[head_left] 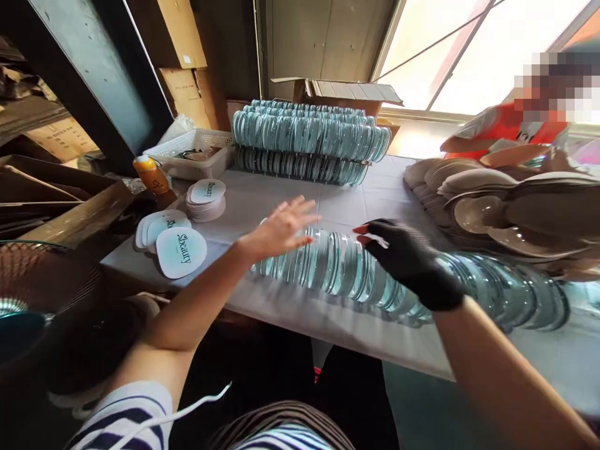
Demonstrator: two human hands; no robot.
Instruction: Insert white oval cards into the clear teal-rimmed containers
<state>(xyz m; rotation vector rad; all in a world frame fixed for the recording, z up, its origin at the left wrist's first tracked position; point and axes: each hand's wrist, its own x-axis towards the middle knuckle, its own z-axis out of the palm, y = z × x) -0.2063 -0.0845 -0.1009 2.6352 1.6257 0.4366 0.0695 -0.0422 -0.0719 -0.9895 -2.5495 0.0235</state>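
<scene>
A table (281,194) covered in pale grey cloth carries everything, its near edge running just ahead of the person's striped sleeves. Along that near side lies a long row of round clear-glass discs with a greenish tint (337,265), leaning one against the next like fallen dominoes, stretching from the middle of the table off to the right. At the far edge, two more rows of the same glass discs (309,134) are stacked one upon the other in front of an open brown cardboard box (347,90). To the right sits a heap of beige oval backing plates (487,203), with another person in an orange top beyond it. On the left lie white oval cards printed with a script word (180,250), some in a small pile, near a white plastic basket (197,150) and an orange bottle (150,175).

The left hand (279,228), bare, is spread flat with fingers extended, hovering over the left end of the near row, at or just above the disc tops. The right hand (405,256), in a black glove with the fingertips bare, rests on top of the same row further right, fingers curled down onto the disc edges; whether it pinches one I cannot tell.
</scene>
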